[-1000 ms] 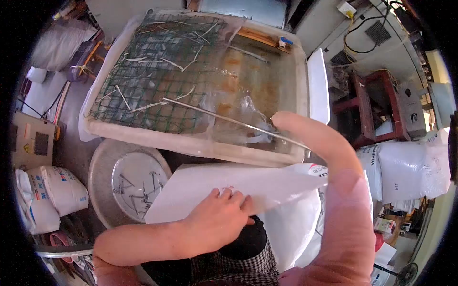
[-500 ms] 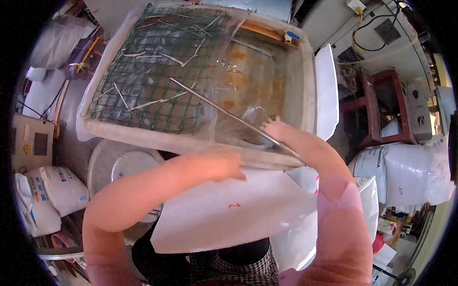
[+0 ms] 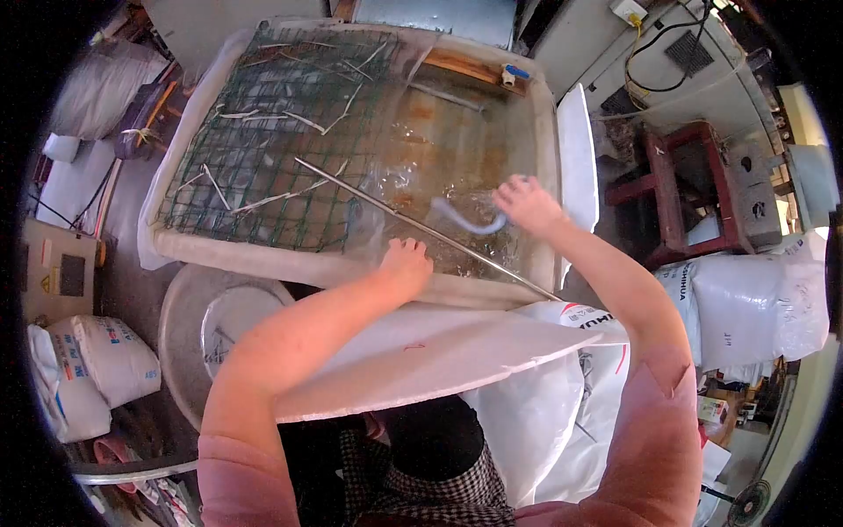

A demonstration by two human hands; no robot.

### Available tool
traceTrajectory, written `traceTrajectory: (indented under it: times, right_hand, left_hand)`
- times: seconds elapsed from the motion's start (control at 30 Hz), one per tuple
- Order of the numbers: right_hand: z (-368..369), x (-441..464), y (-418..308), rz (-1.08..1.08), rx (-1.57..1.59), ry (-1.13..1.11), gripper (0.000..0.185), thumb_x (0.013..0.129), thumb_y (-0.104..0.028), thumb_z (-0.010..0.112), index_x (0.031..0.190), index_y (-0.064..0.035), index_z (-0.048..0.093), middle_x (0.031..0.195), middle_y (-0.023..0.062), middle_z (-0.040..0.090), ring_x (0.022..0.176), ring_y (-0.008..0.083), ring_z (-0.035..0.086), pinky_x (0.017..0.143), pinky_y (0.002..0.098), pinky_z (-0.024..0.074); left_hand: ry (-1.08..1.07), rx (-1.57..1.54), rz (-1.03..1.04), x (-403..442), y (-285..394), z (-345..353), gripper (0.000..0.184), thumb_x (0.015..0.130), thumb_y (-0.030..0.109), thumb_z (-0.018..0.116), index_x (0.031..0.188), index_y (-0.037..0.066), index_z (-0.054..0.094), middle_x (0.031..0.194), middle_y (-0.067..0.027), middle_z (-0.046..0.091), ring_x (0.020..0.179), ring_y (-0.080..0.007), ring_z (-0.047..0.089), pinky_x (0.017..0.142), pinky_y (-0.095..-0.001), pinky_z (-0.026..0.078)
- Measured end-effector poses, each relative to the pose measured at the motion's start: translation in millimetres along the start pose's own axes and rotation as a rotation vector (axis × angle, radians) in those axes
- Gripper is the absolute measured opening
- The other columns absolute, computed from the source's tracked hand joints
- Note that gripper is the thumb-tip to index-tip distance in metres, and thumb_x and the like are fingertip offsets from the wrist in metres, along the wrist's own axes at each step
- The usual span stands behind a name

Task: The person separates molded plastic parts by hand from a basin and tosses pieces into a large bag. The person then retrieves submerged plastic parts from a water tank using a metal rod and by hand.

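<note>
My right hand (image 3: 529, 207) is over the water at the right side of the tank, its fingers closed at one end of a curved, whitish, translucent strip (image 3: 470, 225) that is slightly blurred. My left hand (image 3: 407, 267) is at the front rim of the tank (image 3: 246, 252), fingers bent but apart, with nothing visible in them. Between the hands a thin metal rod (image 3: 421, 227) slants from the green mesh (image 3: 263, 149) to the front rim. A white board (image 3: 421, 351) with a red mark tilts below my left forearm.
A round tub (image 3: 180, 329) stands left of my forearm. White sacks (image 3: 742, 299) are stacked at right, near a dark red frame (image 3: 654, 189). A blue-handled valve (image 3: 512, 75) sits at the tank's far right corner. Another white panel (image 3: 580, 167) stands along its right side.
My right hand has risen from the water, and the whitish strip now shows beside it. My left hand has moved up from above the white board to the rim. The board tilts more.
</note>
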State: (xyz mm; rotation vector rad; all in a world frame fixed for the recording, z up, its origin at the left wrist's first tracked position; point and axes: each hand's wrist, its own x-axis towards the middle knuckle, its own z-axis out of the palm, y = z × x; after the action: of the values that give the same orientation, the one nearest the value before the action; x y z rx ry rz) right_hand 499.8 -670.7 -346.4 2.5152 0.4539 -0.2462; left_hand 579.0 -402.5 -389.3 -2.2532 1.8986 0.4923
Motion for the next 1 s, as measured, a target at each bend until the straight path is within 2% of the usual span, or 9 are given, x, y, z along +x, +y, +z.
traceTrajectory:
  times: [0.13, 0.17, 0.2, 0.27, 0.37, 0.5, 0.63, 0.87, 1.0]
  right_hand:
    - [-8.8, -12.5, 27.7, 0.522, 0.480, -0.026, 0.056, 0.074, -0.021, 0.068, 0.123, -0.0031, 0.046, 0.108, 0.0131, 0.056, 0.104, 0.0287, 0.053, 0.084, 0.0425, 0.0489]
    - [-5.2, -11.0, 32.2, 0.729, 0.733, -0.028, 0.056, 0.076, -0.022, 0.069, 0.122, -0.0004, 0.046, 0.105, 0.0151, 0.057, 0.097, 0.0283, 0.058, 0.079, 0.0421, 0.0521]
    - [-1.5, -9.2, 34.4, 0.733, 0.730, -0.024, 0.056, 0.076, -0.022, 0.069, 0.122, -0.0004, 0.046, 0.105, 0.0151, 0.057, 0.097, 0.0283, 0.058, 0.079, 0.0421, 0.0521]
    - [-1.3, -2.9, 34.1, 0.897, 1.619, 0.056, 0.050, 0.081, -0.026, 0.066, 0.116, 0.0055, 0.049, 0.096, 0.0161, 0.060, 0.079, 0.0242, 0.064, 0.065, 0.0368, 0.0562]
    - [-26.1, 9.7, 17.4, 0.828, 2.033, 0.097, 0.050, 0.083, -0.032, 0.065, 0.108, 0.0093, 0.051, 0.091, 0.0139, 0.060, 0.070, 0.0178, 0.063, 0.057, 0.0297, 0.0563]
    - [-50.4, 22.9, -6.1, 0.583, 2.008, 0.127, 0.046, 0.084, -0.033, 0.064, 0.099, 0.0101, 0.055, 0.084, 0.0116, 0.059, 0.070, 0.0158, 0.060, 0.059, 0.0292, 0.0559]
    - [-59.3, 32.6, -14.9, 0.622, 1.954, 0.197, 0.045, 0.086, -0.036, 0.061, 0.097, 0.0078, 0.057, 0.081, 0.0118, 0.061, 0.064, 0.0144, 0.061, 0.056, 0.0284, 0.0532]
    - [-64.5, 35.1, -19.3, 0.559, 1.849, 0.356, 0.048, 0.087, -0.037, 0.059, 0.097, 0.0100, 0.056, 0.081, 0.0124, 0.061, 0.063, 0.0150, 0.061, 0.055, 0.0285, 0.0521]
    - [-67.5, 36.2, -17.4, 0.757, 1.918, 0.324, 0.056, 0.087, -0.043, 0.057, 0.100, 0.0120, 0.055, 0.078, 0.0132, 0.062, 0.062, 0.0168, 0.062, 0.055, 0.0290, 0.0527]
  left_hand:
    - [-0.068, -0.002, -0.017, 4.9, 1.5, -10.1, 0.036, 0.077, 0.015, 0.060, 0.111, 0.003, 0.057, 0.116, -0.0154, 0.049, 0.112, -0.0308, 0.045, 0.086, -0.0447, 0.040]
    - [0.179, -0.042, 0.019, 7.1, 1.6, -8.9, 0.041, 0.077, 0.017, 0.061, 0.115, 0.003, 0.054, 0.117, -0.0157, 0.049, 0.112, -0.0303, 0.045, 0.086, -0.0438, 0.040]
    - [0.425, -0.082, 0.058, 9.2, 1.4, -8.0, 0.047, 0.077, 0.020, 0.063, 0.119, 0.003, 0.051, 0.117, -0.0159, 0.049, 0.112, -0.0298, 0.045, 0.087, -0.0429, 0.040]
    - [0.570, -0.107, 0.096, 10.7, 7.4, -38.7, 0.052, 0.076, 0.023, 0.065, 0.121, 0.003, 0.049, 0.118, -0.0160, 0.049, 0.112, -0.0293, 0.044, 0.088, -0.0419, 0.040]
    - [0.776, -0.115, 0.097, 12.7, 11.8, -71.1, 0.056, 0.074, 0.026, 0.068, 0.122, 0.003, 0.048, 0.119, -0.0158, 0.048, 0.111, -0.0284, 0.044, 0.089, -0.0409, 0.038]
    - [0.773, -0.122, -0.027, 16.5, -1.0, -72.4, 0.056, 0.073, 0.029, 0.069, 0.118, 0.002, 0.051, 0.119, -0.0147, 0.049, 0.110, -0.0278, 0.044, 0.089, -0.0406, 0.034]
    - [0.855, -0.061, -0.064, 14.4, -6.4, -71.8, 0.050, 0.073, 0.028, 0.068, 0.112, 0.001, 0.053, 0.113, -0.0140, 0.052, 0.107, -0.0272, 0.045, 0.087, -0.0407, 0.033]
    - [0.654, 0.019, -0.066, 16.9, -18.1, -75.7, 0.042, 0.073, 0.024, 0.067, 0.105, 0.000, 0.055, 0.102, -0.0138, 0.055, 0.103, -0.0270, 0.045, 0.084, -0.0404, 0.032]
    - [0.796, -0.062, 0.019, 15.0, -20.5, -75.1, 0.045, 0.075, 0.025, 0.065, 0.109, -0.003, 0.055, 0.096, -0.0142, 0.056, 0.107, -0.0279, 0.043, 0.086, -0.0423, 0.031]
